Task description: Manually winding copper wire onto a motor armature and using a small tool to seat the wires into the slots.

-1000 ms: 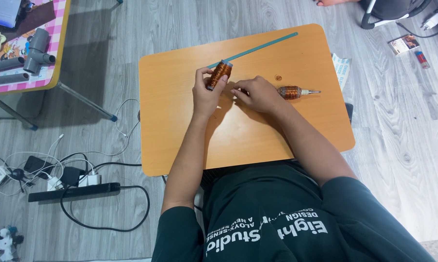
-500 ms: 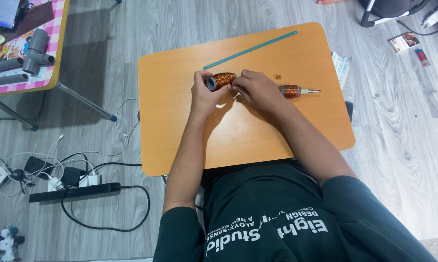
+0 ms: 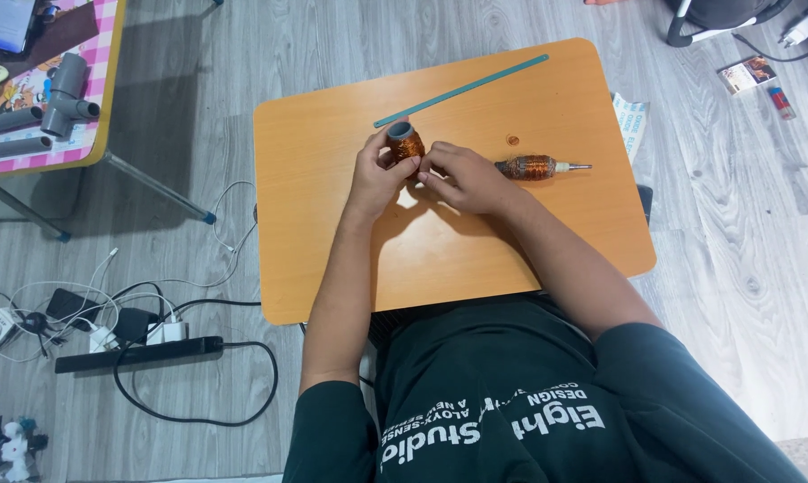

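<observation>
Tipped up since the earlier frame, copper-wound coil now shows its grey open end, clasped between left hand and right hand fingertips over orange table, second coil lying just right of the grip.

The copper-wound coil is turning in the hands: a second ago it was lying slanted, half a second ago level with its grey end leftward, and now it is standing more upright, the grey opening facing up. The left hand is wrapping lower around it, while the right hand is closing in against its side.
</observation>
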